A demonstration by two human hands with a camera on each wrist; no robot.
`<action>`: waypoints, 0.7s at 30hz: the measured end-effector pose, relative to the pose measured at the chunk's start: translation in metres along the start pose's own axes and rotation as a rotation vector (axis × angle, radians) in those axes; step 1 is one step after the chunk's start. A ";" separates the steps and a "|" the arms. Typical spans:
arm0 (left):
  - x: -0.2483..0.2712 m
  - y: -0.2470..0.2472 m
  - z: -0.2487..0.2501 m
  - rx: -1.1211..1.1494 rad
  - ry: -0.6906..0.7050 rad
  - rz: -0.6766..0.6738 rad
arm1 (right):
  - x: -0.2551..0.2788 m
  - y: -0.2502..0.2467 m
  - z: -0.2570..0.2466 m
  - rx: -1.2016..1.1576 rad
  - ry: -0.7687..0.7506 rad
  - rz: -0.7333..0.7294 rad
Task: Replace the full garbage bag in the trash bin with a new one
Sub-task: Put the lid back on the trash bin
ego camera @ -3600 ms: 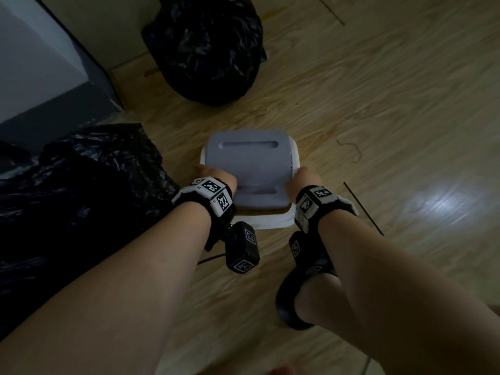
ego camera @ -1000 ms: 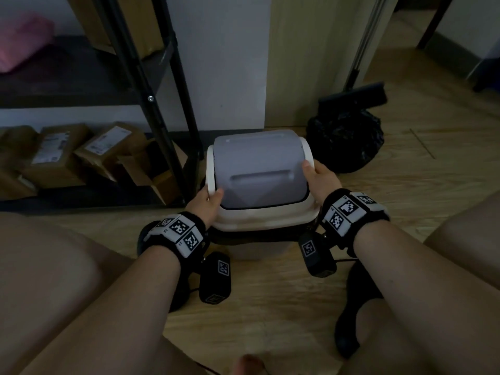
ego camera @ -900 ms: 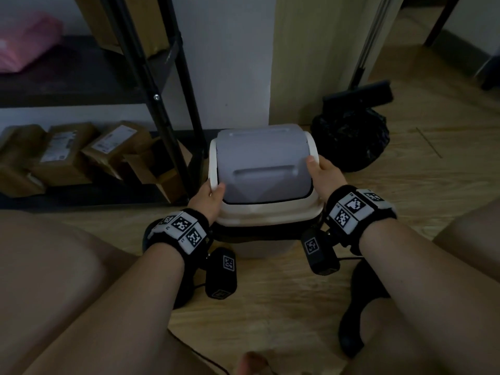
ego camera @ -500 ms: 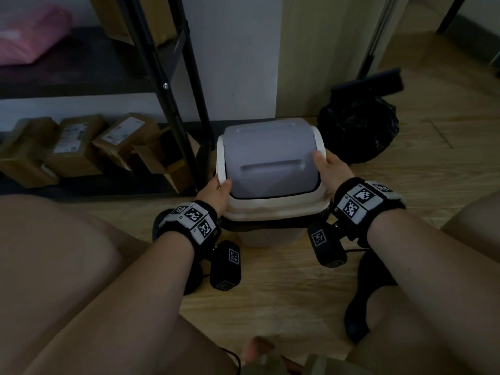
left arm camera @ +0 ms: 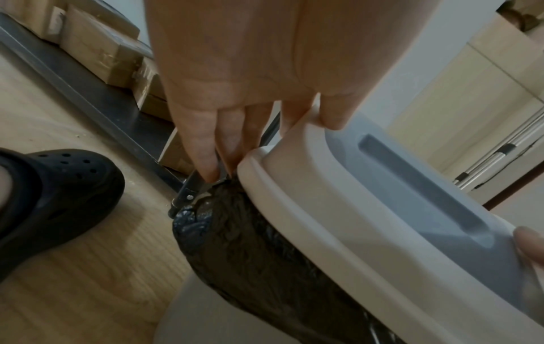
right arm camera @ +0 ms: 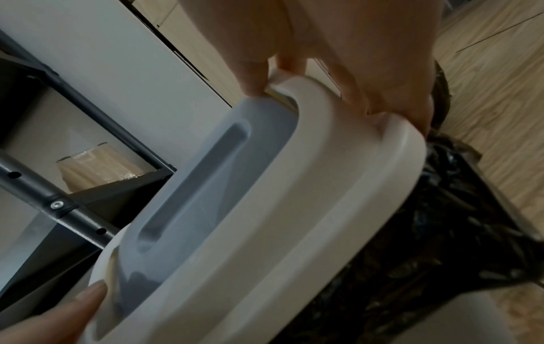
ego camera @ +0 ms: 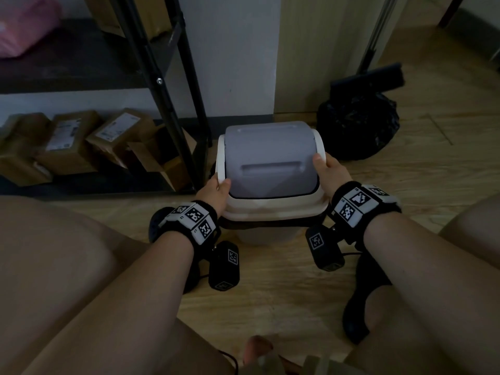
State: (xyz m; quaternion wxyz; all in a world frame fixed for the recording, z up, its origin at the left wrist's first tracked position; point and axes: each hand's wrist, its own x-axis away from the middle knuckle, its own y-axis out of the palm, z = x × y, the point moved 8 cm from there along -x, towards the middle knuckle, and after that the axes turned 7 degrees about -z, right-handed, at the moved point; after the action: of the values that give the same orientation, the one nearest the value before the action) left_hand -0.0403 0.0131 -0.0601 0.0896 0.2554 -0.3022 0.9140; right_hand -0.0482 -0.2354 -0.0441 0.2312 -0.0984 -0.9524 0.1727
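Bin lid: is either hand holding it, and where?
Both. The left hand grips the left edge of the lid's white rim, thumb on top; the right hand grips the right edge. The lid sits on the bin.

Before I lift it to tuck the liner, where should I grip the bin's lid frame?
Probably the white lid frame at its two short sides, one from each flank, as the left hand and right hand do: thumbs over the rolled rim, fingers under. The grey flap looks hinged, so avoid it.
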 end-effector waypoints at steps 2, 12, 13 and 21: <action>-0.001 -0.001 0.000 -0.002 0.002 0.004 | 0.000 0.001 0.000 0.005 0.002 0.001; -0.006 -0.001 -0.006 0.101 0.002 -0.011 | 0.004 0.001 0.002 -0.011 -0.013 0.024; -0.005 -0.001 -0.006 0.117 0.003 -0.008 | 0.004 0.001 0.002 -0.020 -0.013 0.029; -0.008 -0.002 -0.003 0.082 0.028 0.025 | 0.004 -0.001 0.000 -0.040 -0.028 0.074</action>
State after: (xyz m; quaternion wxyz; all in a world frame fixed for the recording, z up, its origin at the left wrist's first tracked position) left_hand -0.0338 0.0167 -0.0654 0.0719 0.2425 -0.2662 0.9301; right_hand -0.0517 -0.2355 -0.0426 0.2092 -0.1358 -0.9545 0.1634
